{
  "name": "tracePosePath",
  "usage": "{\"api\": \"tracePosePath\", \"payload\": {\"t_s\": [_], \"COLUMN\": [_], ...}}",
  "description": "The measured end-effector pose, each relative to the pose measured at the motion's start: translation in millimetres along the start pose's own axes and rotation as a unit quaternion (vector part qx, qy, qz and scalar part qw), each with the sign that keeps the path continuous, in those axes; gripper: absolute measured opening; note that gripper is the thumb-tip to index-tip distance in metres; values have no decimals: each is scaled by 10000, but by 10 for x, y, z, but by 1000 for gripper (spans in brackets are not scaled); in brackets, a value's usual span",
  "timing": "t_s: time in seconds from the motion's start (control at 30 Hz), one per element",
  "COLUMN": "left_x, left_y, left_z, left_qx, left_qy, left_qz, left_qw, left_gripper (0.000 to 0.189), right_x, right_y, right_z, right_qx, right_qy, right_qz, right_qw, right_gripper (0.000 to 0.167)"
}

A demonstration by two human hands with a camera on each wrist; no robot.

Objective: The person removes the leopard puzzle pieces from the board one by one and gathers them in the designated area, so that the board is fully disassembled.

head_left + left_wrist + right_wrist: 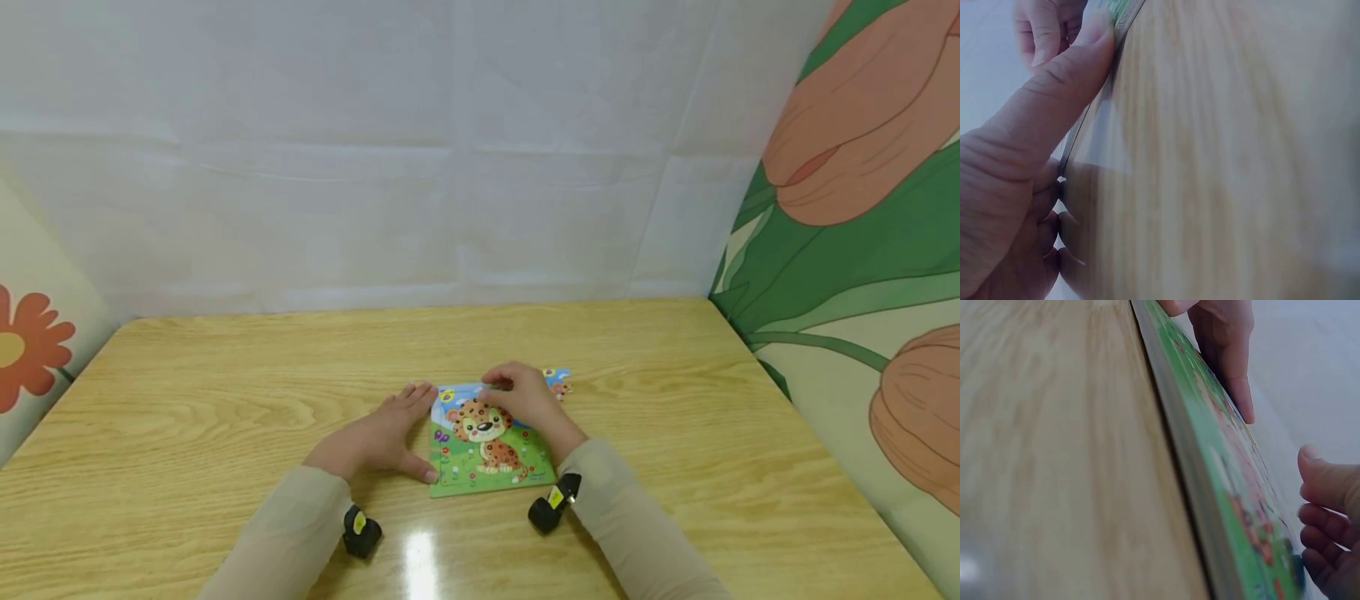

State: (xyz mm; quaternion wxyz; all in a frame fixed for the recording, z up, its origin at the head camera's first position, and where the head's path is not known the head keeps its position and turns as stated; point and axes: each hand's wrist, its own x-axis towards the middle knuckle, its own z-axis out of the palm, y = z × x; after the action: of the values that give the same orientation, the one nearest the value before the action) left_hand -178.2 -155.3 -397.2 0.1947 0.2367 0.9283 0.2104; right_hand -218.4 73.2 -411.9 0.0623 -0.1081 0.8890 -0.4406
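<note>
A square picture puzzle [487, 454] with a spotted leopard cub on green grass lies flat on the wooden table. Along its left side rests my left hand [378, 437], fingers spread toward the top corner and thumb at the bottom corner. The left wrist view shows that thumb [1060, 94] straight against the board's edge. My right hand [528, 400] is over the puzzle's upper right part, hiding some of it. Its thumb and forefinger are apart, with nothing visible between them. In the right wrist view the fingers [1329, 531] bend loosely near the board's surface.
Behind my right hand, a smaller colourful piece [558, 382] lies partly hidden on the table [225, 375]. A white cloth [360, 167] hangs at the back. Flower-patterned panels [862, 250] flank the table. Both wrists carry a black camera [362, 533].
</note>
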Motion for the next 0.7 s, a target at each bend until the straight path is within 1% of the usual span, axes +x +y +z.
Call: {"api": "tracePosePath", "payload": {"t_s": [0.2,0.47,0.6,0.7], "left_x": [5,5,6,7], "left_y": [0,24,35,36], "left_z": [3,-8,-14,-18], "left_qx": [35,24,-7,-5], "left_qy": [12,8,-8,1], "left_qz": [-22,-8,-7,16], "left_qw": [10000,10000,10000,10000], "left_gripper": [121,120,120,120], "right_x": [0,22,23,21], "right_y": [10,56,79,77], "right_z": [17,39,51,40], "right_qx": [-39,-396,-483,-472], "right_qy": [-6,30,-1,-126], "right_qz": [-19,-441,-536,-600], "right_qw": [10000,9982,9974,9970], "right_gripper": [28,23,21,22]}}
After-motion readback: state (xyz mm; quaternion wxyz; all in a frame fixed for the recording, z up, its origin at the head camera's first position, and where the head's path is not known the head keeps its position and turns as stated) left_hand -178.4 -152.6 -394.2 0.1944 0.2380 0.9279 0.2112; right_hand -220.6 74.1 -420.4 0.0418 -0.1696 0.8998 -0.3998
